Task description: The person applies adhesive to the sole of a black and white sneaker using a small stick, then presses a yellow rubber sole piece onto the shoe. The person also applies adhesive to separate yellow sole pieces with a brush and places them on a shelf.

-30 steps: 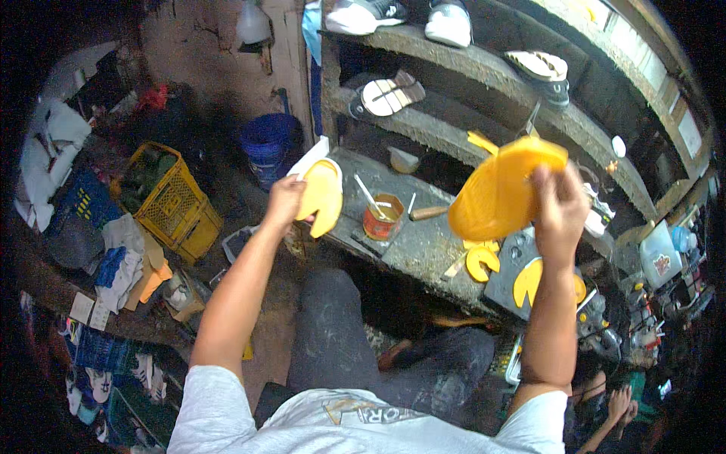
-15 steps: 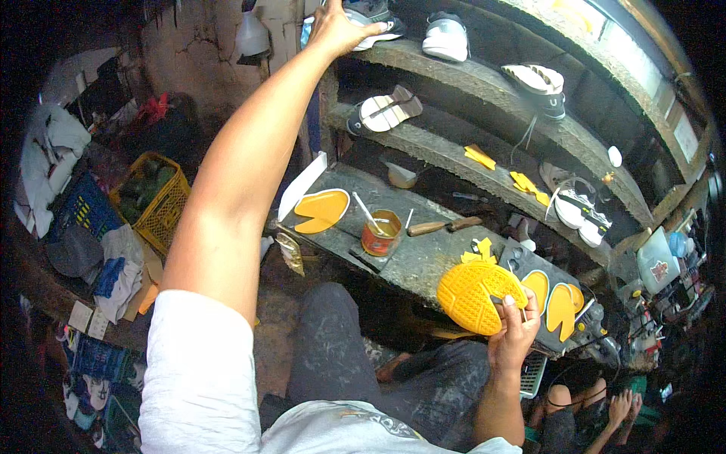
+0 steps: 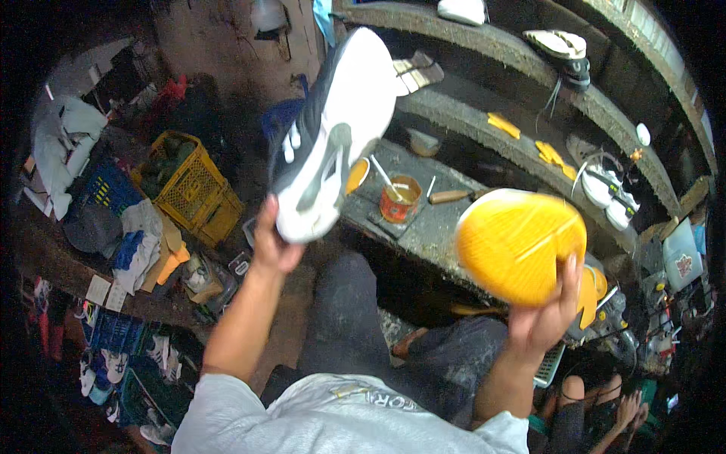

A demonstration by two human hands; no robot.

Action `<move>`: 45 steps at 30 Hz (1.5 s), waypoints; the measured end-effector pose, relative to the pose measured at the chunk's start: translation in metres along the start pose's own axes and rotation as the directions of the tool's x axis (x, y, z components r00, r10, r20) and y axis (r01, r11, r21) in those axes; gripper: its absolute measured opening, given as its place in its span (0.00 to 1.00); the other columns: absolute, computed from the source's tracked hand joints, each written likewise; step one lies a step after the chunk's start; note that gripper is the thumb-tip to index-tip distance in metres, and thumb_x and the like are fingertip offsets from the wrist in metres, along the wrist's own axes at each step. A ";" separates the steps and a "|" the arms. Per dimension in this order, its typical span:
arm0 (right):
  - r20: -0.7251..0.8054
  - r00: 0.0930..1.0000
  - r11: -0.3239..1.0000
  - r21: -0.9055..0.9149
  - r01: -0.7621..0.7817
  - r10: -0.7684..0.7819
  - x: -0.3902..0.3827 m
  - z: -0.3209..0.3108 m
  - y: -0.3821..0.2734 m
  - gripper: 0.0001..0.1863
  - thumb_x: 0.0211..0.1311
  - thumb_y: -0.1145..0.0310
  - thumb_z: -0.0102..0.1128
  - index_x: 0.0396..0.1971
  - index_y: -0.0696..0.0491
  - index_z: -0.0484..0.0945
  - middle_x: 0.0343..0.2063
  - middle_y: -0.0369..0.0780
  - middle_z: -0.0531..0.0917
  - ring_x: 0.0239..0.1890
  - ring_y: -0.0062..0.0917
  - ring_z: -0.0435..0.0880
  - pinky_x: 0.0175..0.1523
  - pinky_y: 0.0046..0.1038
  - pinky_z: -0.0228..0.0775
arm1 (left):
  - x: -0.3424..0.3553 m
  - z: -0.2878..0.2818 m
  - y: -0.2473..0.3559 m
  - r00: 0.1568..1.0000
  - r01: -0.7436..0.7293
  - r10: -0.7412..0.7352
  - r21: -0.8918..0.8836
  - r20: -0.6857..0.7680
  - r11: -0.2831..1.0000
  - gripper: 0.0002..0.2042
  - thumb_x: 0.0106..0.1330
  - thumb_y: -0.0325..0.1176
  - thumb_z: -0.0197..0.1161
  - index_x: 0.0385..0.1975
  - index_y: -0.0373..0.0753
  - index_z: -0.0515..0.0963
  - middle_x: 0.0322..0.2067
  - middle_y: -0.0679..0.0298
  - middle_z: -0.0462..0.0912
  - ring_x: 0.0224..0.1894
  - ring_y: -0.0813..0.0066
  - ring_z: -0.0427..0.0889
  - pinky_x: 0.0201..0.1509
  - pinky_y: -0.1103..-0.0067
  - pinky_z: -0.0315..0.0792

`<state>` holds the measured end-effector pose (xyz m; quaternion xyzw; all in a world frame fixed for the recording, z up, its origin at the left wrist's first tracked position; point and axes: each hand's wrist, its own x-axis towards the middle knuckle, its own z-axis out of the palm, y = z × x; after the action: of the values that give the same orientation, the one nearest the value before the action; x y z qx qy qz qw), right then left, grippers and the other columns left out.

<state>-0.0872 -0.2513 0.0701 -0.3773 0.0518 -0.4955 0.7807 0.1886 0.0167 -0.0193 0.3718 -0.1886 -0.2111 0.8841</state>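
My left hand grips a black sneaker by its heel, its white and grey underside turned toward me. Opposite it, my right hand pinches a yellow rubber outsole piece at its notched edge, slightly smeared by motion. The two things are held apart. Behind them on the bench stands an open can of pale liquid with a white-handled brush in it. A wooden-handled tool lies beside the can. Part of another yellow sole piece shows behind the sneaker.
Wooden shelves rise behind the bench, bearing a black-and-white shoe, yellow strips and white-soled shoes. A yellow crate stands at the left. At the lower right, another person's hands rest near their knees.
My left hand has come down from the top shelf with the black sneaker. My right hand has raised the yellow outsole piece slightly, toward the right. The view has shifted left.
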 end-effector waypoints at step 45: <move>0.266 0.960 0.462 -0.864 0.200 0.083 -0.115 -0.049 0.097 0.37 0.51 0.61 0.78 0.58 0.59 0.70 0.62 0.50 0.73 0.67 0.39 0.70 0.73 0.41 0.57 | -0.084 0.059 -0.104 0.787 0.141 -0.398 0.491 0.471 0.860 0.31 0.81 0.49 0.35 0.73 0.29 0.54 0.71 0.53 0.62 0.74 0.64 0.59 0.78 0.70 0.49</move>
<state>-0.0962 -0.1619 -0.0604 -0.7918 0.1806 -0.3671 0.4535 0.0651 -0.0406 -0.0717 0.5029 -0.4232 -0.3904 0.6446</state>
